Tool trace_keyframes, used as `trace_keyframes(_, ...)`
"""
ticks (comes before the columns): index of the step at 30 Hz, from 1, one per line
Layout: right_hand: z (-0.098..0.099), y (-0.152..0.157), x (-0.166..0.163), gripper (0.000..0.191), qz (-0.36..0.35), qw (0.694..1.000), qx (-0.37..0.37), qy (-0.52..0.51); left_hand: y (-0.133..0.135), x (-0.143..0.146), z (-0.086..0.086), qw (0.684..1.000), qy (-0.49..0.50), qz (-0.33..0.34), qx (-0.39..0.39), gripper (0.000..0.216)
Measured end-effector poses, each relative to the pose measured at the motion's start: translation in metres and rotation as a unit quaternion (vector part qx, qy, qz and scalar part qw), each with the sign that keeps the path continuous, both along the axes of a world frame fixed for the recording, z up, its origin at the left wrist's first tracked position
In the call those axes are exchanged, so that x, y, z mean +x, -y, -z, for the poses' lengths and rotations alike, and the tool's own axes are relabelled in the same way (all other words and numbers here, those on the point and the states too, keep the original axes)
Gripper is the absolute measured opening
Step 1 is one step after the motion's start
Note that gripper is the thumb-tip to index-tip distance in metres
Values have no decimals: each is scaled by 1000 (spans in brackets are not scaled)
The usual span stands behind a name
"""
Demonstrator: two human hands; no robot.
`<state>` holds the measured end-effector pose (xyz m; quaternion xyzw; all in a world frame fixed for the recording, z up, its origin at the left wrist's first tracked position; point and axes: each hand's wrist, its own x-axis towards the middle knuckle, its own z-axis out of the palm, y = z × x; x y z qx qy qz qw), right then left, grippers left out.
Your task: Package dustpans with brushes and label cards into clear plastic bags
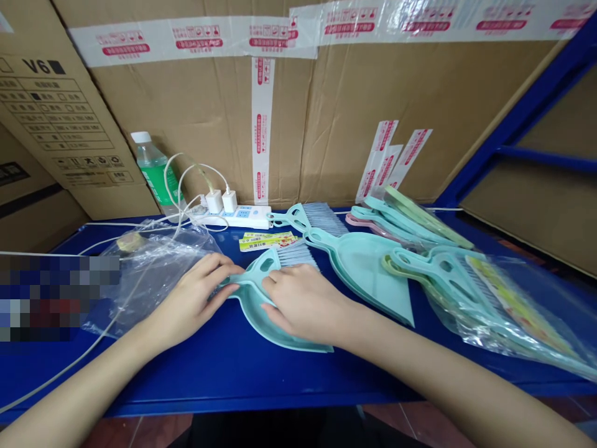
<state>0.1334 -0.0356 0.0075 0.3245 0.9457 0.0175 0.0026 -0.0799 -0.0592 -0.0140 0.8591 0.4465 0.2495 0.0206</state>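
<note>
Just in front of me a turquoise hand brush (259,266) with blue-grey bristles lies on a matching dustpan (261,323). My left hand (204,292) pinches the handle end, where the brush and dustpan handles overlap. My right hand (303,302) is closed on the brush body near the bristles, its thumb over the dustpan's hollow. Behind my right hand rest stacked turquoise dustpans (373,261), with another brush (321,218) beside them at the back. Two yellow printed cards (263,241) lie behind the brush I hold.
Crumpled clear plastic bags (153,267) spread at left. A power strip (254,216) with plugs and white cables runs along the back, by a green-labelled bottle (158,171). Bagged brush-and-dustpan sets (448,267) lie at right. A large taped carton (196,106) walls the blue table's (224,379) rear.
</note>
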Motion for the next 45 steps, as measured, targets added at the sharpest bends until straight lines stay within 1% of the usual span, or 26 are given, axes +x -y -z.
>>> trace_keyframes(4,3,6,-4,29,7,999,17,-33,0,-2,-2,1000,10,-2,10,23)
trace_keyframes(10,11,15,-11,31,12,998,14,-67,1,-7,-5,999,23,0,-34,23)
trace_keyframes(13,15,16,-10,33,0,997,-6,-71,1,-10,-6,999,15,3,-43,24)
trace_keyframes(16,12,15,-7,35,-10,997,-40,-72,1,-13,-7,999,7,7,-48,26)
trace_keyframes(19,4,10,-2,32,0,994,-66,-91,1,-16,-8,998,-9,1,-68,29)
trace_keyframes(22,-2,1,6,24,29,993,-43,-104,1,-19,-8,996,-27,-6,-85,30)
trace_keyframes(24,0,-7,12,22,34,995,-26,-95,1,-20,-8,996,-33,-4,-86,29)
trace_keyframes(26,6,-14,18,25,14,996,-27,-87,1,-19,-8,996,-35,1,-82,27)
trace_keyframes(28,15,-19,23,34,-13,995,-30,-97,1,-18,-8,996,-37,3,-79,25)
trace_keyframes(31,27,-20,29,44,-36,992,-16,-120,2,-16,-9,996,-39,4,-83,26)
trace_keyframes(33,30,-20,32,49,-43,991,-17,-123,3,-15,-10,995,-38,3,-87,27)
trace_keyframes(38,28,-21,40,63,-50,990,-69,-110,3,-13,-12,995,-38,-4,-93,30)
trace_keyframes(41,25,-22,43,64,-43,990,-79,-106,2,-13,-11,995,-32,-5,-93,30)
trace_keyframes(45,25,-23,45,63,-46,992,-69,-91,1,-13,-11,994,-26,-6,-108,29)
